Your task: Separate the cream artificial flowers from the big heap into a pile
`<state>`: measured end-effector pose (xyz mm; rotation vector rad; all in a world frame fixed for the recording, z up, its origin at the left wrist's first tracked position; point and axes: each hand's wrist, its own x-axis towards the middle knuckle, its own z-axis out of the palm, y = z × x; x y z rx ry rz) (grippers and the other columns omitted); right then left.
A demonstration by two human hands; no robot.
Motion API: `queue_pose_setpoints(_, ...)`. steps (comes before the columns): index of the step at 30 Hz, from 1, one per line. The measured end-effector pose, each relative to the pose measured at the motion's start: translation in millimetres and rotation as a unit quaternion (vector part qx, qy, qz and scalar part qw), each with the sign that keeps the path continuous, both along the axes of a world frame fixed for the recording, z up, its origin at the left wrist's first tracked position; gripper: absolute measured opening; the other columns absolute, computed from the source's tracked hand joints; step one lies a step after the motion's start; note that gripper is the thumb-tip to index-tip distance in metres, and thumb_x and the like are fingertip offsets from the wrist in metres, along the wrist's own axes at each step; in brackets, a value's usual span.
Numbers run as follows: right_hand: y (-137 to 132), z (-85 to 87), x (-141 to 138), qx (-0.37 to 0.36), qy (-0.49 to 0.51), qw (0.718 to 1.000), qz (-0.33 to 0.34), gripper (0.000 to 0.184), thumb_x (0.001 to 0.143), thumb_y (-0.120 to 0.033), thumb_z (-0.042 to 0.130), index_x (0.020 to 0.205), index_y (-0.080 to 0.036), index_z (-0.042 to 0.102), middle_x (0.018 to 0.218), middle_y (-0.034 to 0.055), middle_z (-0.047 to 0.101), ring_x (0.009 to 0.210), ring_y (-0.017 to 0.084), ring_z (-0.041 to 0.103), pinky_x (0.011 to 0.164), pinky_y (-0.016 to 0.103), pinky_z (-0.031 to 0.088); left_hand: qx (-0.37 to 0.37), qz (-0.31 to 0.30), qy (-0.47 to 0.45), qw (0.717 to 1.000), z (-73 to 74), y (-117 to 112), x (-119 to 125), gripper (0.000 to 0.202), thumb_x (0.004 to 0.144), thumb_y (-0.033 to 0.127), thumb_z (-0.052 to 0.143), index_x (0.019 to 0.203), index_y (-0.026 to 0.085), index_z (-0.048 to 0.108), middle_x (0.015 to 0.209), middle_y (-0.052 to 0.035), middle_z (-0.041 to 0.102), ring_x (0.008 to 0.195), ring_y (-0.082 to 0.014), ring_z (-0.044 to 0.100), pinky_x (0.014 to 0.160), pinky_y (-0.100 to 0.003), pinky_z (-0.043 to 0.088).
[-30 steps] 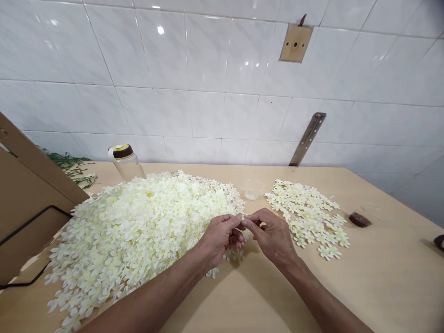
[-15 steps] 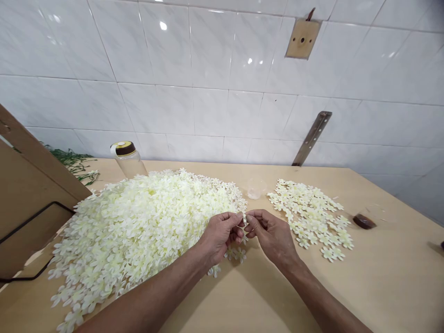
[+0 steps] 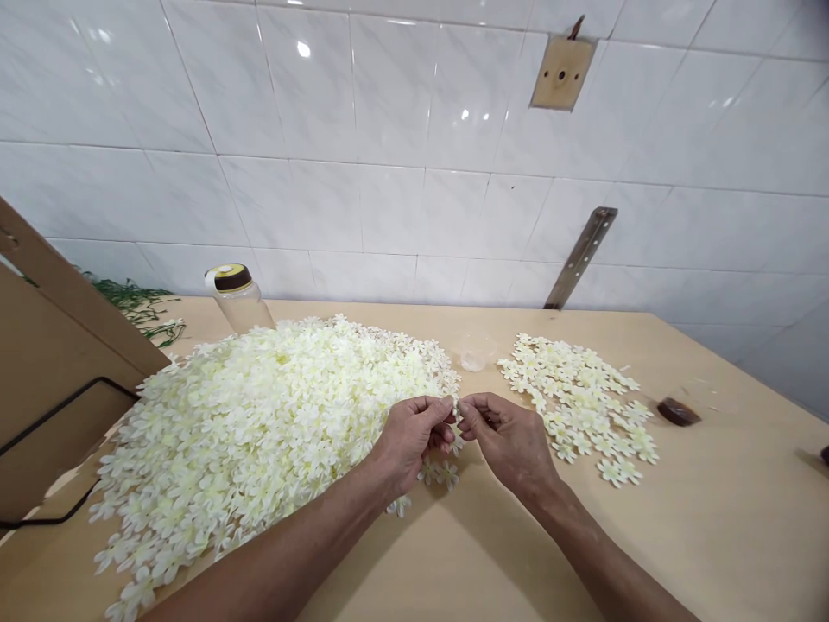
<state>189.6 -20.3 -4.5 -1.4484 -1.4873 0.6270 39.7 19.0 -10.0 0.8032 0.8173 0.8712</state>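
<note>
My left hand (image 3: 418, 432) and my right hand (image 3: 502, 432) meet fingertip to fingertip over the table, at the right edge of a large heap of white artificial flowers (image 3: 278, 415). Thumb and forefinger of each hand are pinched together. A small white flower (image 3: 455, 408) shows between the fingertips, mostly covered by them. A few loose flowers (image 3: 446, 473) lie on the table just below my hands. To the right spreads a smaller, flatter group of white flowers (image 3: 583, 397) with pale yellow centres.
Behind the big heap stands a clear bottle (image 3: 241, 302) with a dark lid. A small clear cup (image 3: 474, 356) sits between the two flower groups. At right is a dish of dark liquid (image 3: 679, 412). A brown board (image 3: 78, 320) and green stems (image 3: 129, 298) are at left.
Both hands keep almost the same pinched pose at the same spot; the fingertips shift only slightly. The flower groups are unchanged.
</note>
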Motion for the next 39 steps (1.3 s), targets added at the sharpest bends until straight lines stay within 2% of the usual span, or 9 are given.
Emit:
queue_pose_setpoints(7,1.0,-3.8,1.0,0.041,-0.095,0.994,-0.032,0.02,0.091,-0.033,0.054,0.086,-0.021,0.069,0.07,0.0033,0.07,0.061,0.018,0.068,0.058,0.027,0.054,0.005,-0.01,0.018,1.0,4.5,-3.3,0.1,0.037,0.063,0.041,0.086,0.076,0.012,0.068,0.065,-0.0013,0.06,0.054,-0.0085,0.053,0.048,-0.021,0.041)
queue_pose_setpoints(17,2.3,-2.8,-2.8,-0.042,0.016,0.998,-0.036,0.02,0.09,-0.039,0.055,0.084,-0.021,0.062,0.072,0.002,0.07,0.056,0.018,0.071,0.054,0.026,0.055,0.005,-0.012,0.005,1.0,1.3,-2.3,1.6,0.028,0.071,0.036,0.078,0.074,0.011,0.066,0.068,-0.004,0.063,0.054,-0.0094,0.055,0.048,-0.021,0.043)
queue_pose_setpoints(20,2.9,-3.5,-3.4,-0.053,0.02,0.998,-0.04,0.02,0.09,-0.039,0.056,0.084,-0.021,0.061,0.07,0.0015,0.069,0.057,0.018,0.071,0.054,0.027,0.055,0.006,-0.01,0.007,1.0,2.4,-3.0,1.9,0.025,0.072,0.034,0.076,0.074,0.012,0.065,0.067,-0.0037,0.063,0.053,-0.0096,0.055,0.048,-0.021,0.043)
queue_pose_setpoints(28,1.9,-4.4,-3.7,0.009,-0.108,0.994,-0.029,0.021,0.093,-0.035,0.051,0.083,-0.02,0.062,0.072,0.0028,0.067,0.058,0.017,0.066,0.055,0.027,0.051,0.049,-0.025,0.078,0.995,2.1,-3.0,0.0,0.03,0.077,0.043,0.072,0.076,0.015,0.061,0.053,-0.0019,0.061,0.046,-0.0115,0.054,0.045,-0.022,0.042)
queue_pose_setpoints(34,0.6,0.5,-2.0,-0.06,0.002,0.998,-0.007,0.025,0.092,-0.043,0.055,0.086,-0.02,0.062,0.073,0.0019,0.067,0.052,0.015,0.065,0.052,0.026,0.053,0.053,-0.013,0.082,0.995,-1.2,-0.9,0.1,0.028,0.079,0.042,0.068,0.073,0.015,0.06,0.053,-0.0011,0.06,0.045,-0.0108,0.052,0.046,-0.022,0.042)
queue_pose_setpoints(36,0.3,0.8,0.2,-0.062,0.027,0.998,0.017,0.027,0.093,-0.045,0.056,0.092,-0.019,0.063,0.079,0.003,0.068,0.054,0.015,0.064,0.051,0.026,0.054,0.052,-0.013,0.08,0.995,-1.9,-0.9,0.4,0.028,0.08,0.041,0.067,0.072,0.015,0.06,0.053,-0.001,0.059,0.045,-0.0107,0.052,0.046,-0.022,0.041)
queue_pose_setpoints(39,1.0,-0.1,4.4,-0.032,0.01,0.998,0.056,0.033,0.092,-0.045,0.059,0.113,-0.02,0.064,0.083,0.0037,0.066,0.059,0.015,0.063,0.05,0.027,0.054,0.054,-0.016,0.077,0.995,-3.3,-0.4,0.4,0.025,0.08,0.039,0.066,0.073,0.015,0.06,0.053,-0.0006,0.059,0.044,-0.0102,0.051,0.045,-0.022,0.041)
